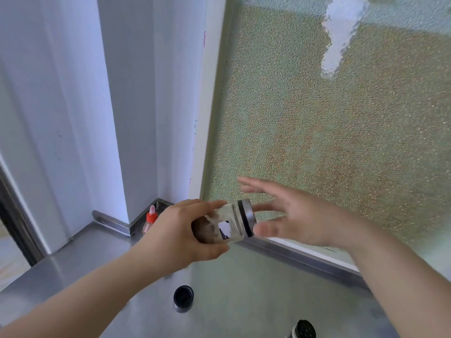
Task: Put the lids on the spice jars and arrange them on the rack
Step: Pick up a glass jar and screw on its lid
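The spice jar (228, 224) was in the air above the steel counter (73, 259), lying almost on its side, with its lid (247, 217) already on and turned toward the right; a little brownish powder sat in the low end. The left hand (180, 234) gripped the jar round its bottom half, fingers curled about the glass; the right hand (290, 217) was spread with straight fingers just beside the lid and held nothing, and whether a fingertip touched the lid I could not tell. The jar looked light but hard, smooth and breakable, so I think it is best taken round the middle of the body, not by the lid. Lower on the counter lay a loose lid (183, 298) with its hollow side up; near the bottom edge stood another jar (302, 330) with a black holed top; a red-capped bottle (149, 222) stood in the corner by the frosted window (341, 130); the rack was not in view.
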Available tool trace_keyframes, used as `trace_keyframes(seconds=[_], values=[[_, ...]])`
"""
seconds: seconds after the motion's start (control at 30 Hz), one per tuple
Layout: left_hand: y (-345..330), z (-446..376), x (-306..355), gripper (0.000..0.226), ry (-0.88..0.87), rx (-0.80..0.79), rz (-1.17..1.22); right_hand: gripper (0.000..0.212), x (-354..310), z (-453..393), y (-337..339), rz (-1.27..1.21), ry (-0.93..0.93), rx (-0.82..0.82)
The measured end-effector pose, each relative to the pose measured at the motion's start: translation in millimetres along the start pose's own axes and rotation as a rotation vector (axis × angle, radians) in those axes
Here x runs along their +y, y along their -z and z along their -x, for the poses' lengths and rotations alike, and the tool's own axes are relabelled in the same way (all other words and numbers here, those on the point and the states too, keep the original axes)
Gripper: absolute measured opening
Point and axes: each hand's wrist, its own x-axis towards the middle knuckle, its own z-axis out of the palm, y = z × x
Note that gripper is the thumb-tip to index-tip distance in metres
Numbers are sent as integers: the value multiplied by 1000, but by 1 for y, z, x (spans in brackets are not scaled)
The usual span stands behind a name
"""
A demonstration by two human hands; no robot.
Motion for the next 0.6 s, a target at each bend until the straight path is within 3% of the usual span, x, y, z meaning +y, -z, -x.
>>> trace_keyframes(seconds=[0.1,0.2,0.23,0.3,0.43,0.5,0.6], values=[[1,0,1,69,-26,-22,-51,33,-1,-8,-14,151,58,130],[0,2,0,68,-38,-47,-76,70,-3,-15,-24,-17,-99,40],[0,3,-2,68,-23,-45,-69,72,-4,-15,-21,-20,-108,-10],[3,4,-5,70,17,-33,-42,60,-4,-13,-10,39,-46,-64],[5,4,-9,68,34,-32,8,32,-5,-21,-17,27,17,99],[6,3,-8,67,41,-34,38,53,-6,-24,-22,-55,-55,62],[8,2,-12,69,78,-16,78,64,-3,-21,-17,28,30,25]])
